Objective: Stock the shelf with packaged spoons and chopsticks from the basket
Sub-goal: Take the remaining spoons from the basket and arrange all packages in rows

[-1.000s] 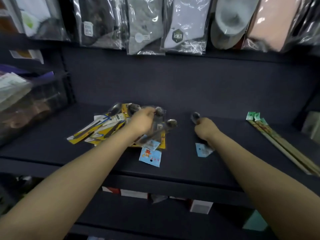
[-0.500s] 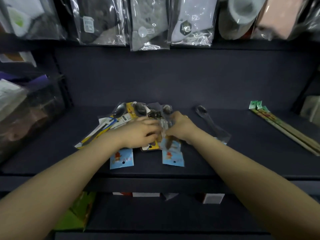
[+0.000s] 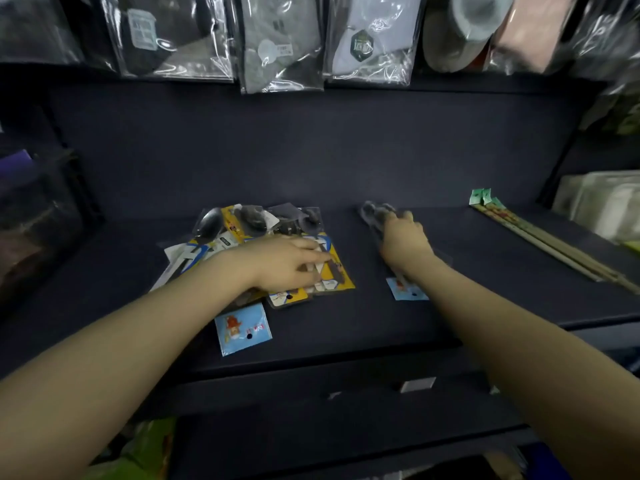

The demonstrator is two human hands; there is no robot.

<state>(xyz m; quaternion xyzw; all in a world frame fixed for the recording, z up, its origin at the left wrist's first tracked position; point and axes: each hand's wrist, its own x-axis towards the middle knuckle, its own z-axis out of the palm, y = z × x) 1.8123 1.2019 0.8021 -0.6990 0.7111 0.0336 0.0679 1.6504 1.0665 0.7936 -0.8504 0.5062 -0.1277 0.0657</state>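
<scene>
A pile of packaged spoons (image 3: 239, 226) with yellow and white backing cards lies at the middle left of the dark shelf (image 3: 346, 327). My left hand (image 3: 287, 265) rests flat on this pile, fingers spread over a yellow pack (image 3: 341, 278). One blue-carded pack (image 3: 242, 329) lies loose in front of the pile. To the right, my right hand (image 3: 403, 242) grips a clear packaged spoon (image 3: 372, 211) whose blue card (image 3: 408, 291) pokes out below my wrist. Packaged chopsticks (image 3: 540, 237) with green tags lie diagonally at the far right. No basket is in view.
Bagged socks (image 3: 280, 43) hang in a row above the shelf. A dark bin (image 3: 38, 220) stands at the left end. Pale packets (image 3: 602, 202) are stacked at the right end. A lower shelf with white price tags (image 3: 417, 384) runs below.
My right hand has moved right from the pile, carrying a clear spoon pack to the spot beside it. My left hand has stayed on the pile and flattened.
</scene>
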